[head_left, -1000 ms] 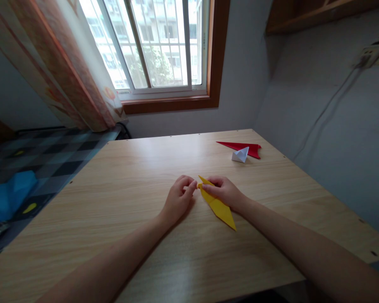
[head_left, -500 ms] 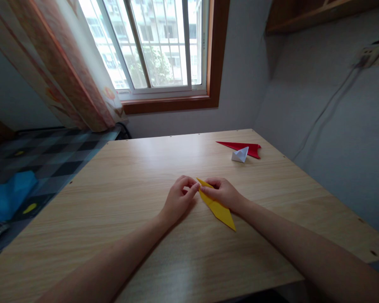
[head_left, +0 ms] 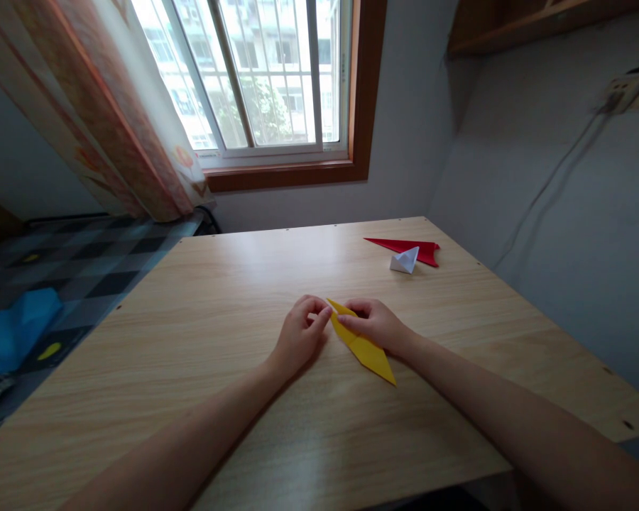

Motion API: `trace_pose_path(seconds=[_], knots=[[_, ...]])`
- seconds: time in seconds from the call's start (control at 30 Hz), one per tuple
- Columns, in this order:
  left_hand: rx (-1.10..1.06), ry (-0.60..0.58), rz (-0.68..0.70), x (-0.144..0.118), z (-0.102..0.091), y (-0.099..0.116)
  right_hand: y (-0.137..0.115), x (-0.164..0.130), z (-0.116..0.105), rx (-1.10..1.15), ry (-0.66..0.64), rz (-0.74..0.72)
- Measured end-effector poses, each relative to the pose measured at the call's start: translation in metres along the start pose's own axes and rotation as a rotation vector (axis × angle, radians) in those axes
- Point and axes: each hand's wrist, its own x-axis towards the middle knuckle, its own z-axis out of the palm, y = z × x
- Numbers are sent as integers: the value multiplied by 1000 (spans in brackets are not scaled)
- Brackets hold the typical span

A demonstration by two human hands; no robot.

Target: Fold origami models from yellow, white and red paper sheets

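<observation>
Yellow folded paper [head_left: 365, 348] flat on counter [head_left: 245, 397]; far tip pinched between left hand [head_left: 301, 333] and right hand [head_left: 375, 323] fingers.

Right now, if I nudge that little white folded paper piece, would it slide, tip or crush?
The white folded paper looks very light, so it would probably skid across the smooth wooden table. Standing on folded edges, it may tip. Thin paper likely crushes easily.

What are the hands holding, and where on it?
A folded yellow paper lying on the table. The right hand presses on its far end, and the left hand pinches the far tip.
</observation>
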Motion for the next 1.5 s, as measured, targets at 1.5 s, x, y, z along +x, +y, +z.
trace_pose_path(seconds=[1.5], knots=[[-1,-8,-39,1,-1,-5,-1,1,0,318,34,139]])
